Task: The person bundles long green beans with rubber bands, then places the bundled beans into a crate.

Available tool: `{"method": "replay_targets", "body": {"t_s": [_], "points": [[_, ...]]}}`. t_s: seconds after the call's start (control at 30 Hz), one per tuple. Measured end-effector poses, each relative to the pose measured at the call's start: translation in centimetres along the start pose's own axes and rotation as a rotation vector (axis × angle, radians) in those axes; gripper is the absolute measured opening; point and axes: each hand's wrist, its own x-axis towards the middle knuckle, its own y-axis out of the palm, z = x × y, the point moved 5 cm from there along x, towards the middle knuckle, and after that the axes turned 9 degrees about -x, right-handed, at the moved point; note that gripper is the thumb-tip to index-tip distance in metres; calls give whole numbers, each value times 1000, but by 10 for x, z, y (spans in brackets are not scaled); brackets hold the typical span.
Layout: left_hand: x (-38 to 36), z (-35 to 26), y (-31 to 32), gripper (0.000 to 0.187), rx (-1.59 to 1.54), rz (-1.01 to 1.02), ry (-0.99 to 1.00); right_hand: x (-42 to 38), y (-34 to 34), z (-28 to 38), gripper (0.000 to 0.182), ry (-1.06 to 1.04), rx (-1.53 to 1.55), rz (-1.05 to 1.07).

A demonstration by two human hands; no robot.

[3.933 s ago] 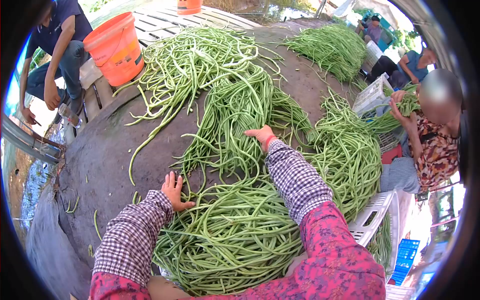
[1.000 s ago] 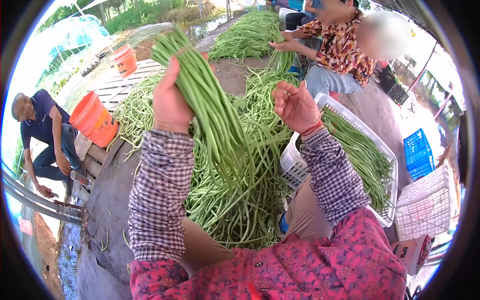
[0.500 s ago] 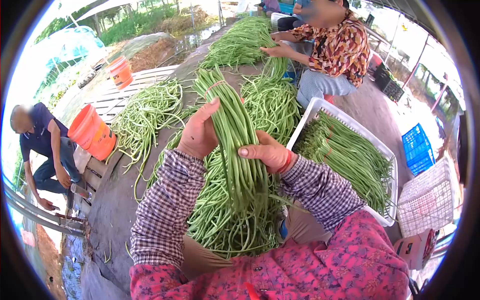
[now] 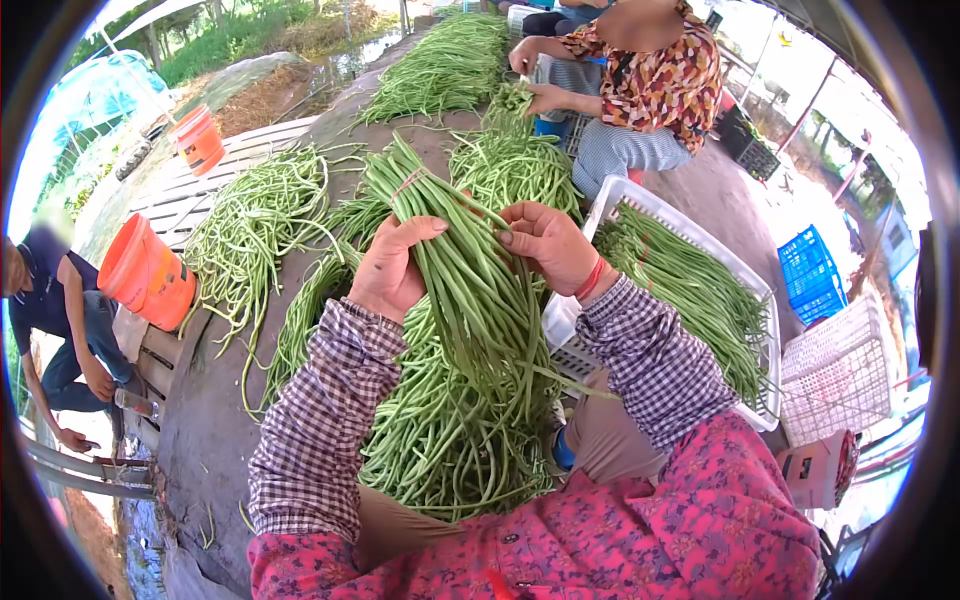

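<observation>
A bunch of long green beans (image 4: pixel 465 290) is held up in front of me, tilted with its upper end to the left. A thin reddish band (image 4: pixel 408 182) circles it near that end. My left hand (image 4: pixel 390 268) is closed around the bunch's left side, its thumb lying across the front. At the right side, my right hand (image 4: pixel 555 250) has thumb and forefinger pinched on a bean at the bunch's edge; the other fingers are bent. Below the bunch lies a heap of loose long beans (image 4: pixel 440 440), partly hidden by it.
Right of me stands a white crate (image 4: pixel 680 240) of banded bunches, near blue (image 4: pixel 812 275) and white baskets (image 4: pixel 840 370). More bean piles (image 4: pixel 255 220) and orange buckets (image 4: pixel 150 275) are ahead and left. One person sits ahead handling beans; another sits at left.
My right hand has moved up from the bunch's front to pinch at its upper right edge. The bunch leans more to the left. The view has shifted slightly.
</observation>
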Motion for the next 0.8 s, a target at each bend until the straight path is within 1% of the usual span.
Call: {"method": "replay_targets", "body": {"t_s": [0.1,0.13,0.23,0.27,0.37,0.4,0.5,0.53,0.63,0.67,0.77,0.8], "points": [[6,5,-7,37,-55,31,-26,4,-2,-1,28,-11,82,-23],[7,4,-5,36,-56,38,-16,5,-4,5,30,-122,7,-67],[8,2,-12,37,42,-76,72,2,-3,23,36,-457,-215,-185],[8,2,-13,39,28,-107,99,-4,-6,25,32,-452,-119,-248],[6,5,-4,35,86,-119,171,-20,14,44,23,-560,-758,-292],[7,7,-5,37,110,-118,180,-22,22,48,21,-519,-836,-340],[6,10,-8,39,186,-205,227,-23,21,48,19,-675,-952,-324],[7,9,-11,41,196,-193,225,-22,19,46,16,-616,-915,-289],[4,5,-9,42,276,-222,265,-15,9,36,21,-337,-556,-223],[5,5,-10,44,281,-220,281,-14,12,36,22,-295,-477,-117],[9,8,-6,45,296,-165,267,-12,31,30,23,-129,-163,53],[7,8,-3,45,267,-159,246,-10,32,27,24,-174,-223,30]]}}
